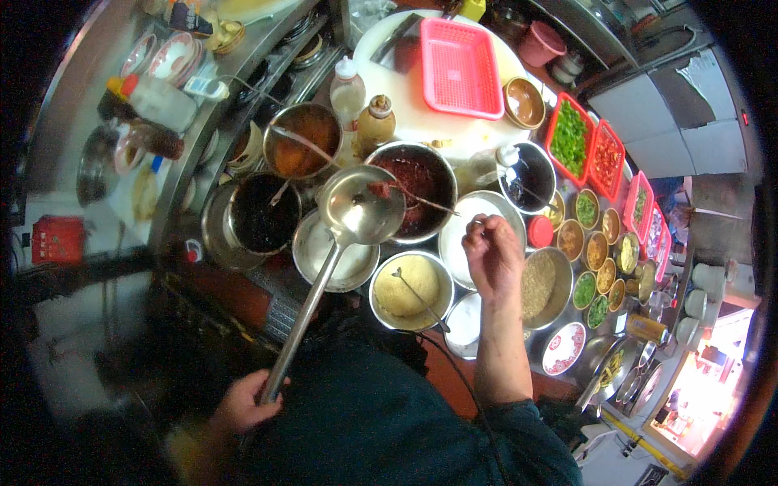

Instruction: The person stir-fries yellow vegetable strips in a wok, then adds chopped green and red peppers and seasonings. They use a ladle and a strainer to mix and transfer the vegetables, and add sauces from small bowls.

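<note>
My left hand [252, 401] grips the long handle of a metal ladle [363, 212], whose bowl is over the cluster of pots. With bent fingers, my right hand [495, 255] pinches a thin metal spoon [428, 201] at its handle end. A lump of dark red paste [380, 190] on the spoon's tip shows against the ladle bowl. Behind the ladle stands a pot of dark red sauce [419, 176]. A bowl of white powder or grains [471, 212] lies beneath my right hand. Nearer me is a bowl of pale yellow granules [410, 282] with a spoon in it.
A pink plastic basket [465, 67] lies on a round white board [398, 115]. Squeeze bottles [375, 124] stand before it. Left are pots of brown [304, 143] and black sauce [265, 212]. Chopped greens [569, 136], red pieces [606, 159] and small seasoning bowls [594, 249] are to the right.
</note>
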A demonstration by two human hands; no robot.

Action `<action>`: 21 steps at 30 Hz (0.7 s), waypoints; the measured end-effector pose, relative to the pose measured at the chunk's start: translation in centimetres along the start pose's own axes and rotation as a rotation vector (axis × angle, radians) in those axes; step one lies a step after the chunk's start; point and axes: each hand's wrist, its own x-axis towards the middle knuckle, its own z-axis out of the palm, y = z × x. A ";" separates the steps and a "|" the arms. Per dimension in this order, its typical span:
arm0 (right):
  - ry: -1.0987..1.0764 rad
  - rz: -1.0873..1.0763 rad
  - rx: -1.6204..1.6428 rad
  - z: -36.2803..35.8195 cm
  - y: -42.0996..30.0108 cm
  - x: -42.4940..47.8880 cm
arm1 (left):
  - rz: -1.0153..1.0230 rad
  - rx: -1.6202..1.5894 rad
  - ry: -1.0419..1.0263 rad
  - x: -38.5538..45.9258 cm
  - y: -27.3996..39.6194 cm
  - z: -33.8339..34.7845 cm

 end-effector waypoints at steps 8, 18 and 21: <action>0.113 0.073 -0.142 -0.9 1.6 0.2 | -0.018 -0.158 -0.085 0.0 0.4 -0.8; 0.067 0.162 -0.110 -0.2 1.9 0.7 | 0.036 -0.104 -0.150 -0.3 -0.8 -1.8; 0.115 0.194 -0.304 0.2 3.0 0.5 | 0.056 -0.122 -0.171 -0.7 -2.6 -2.1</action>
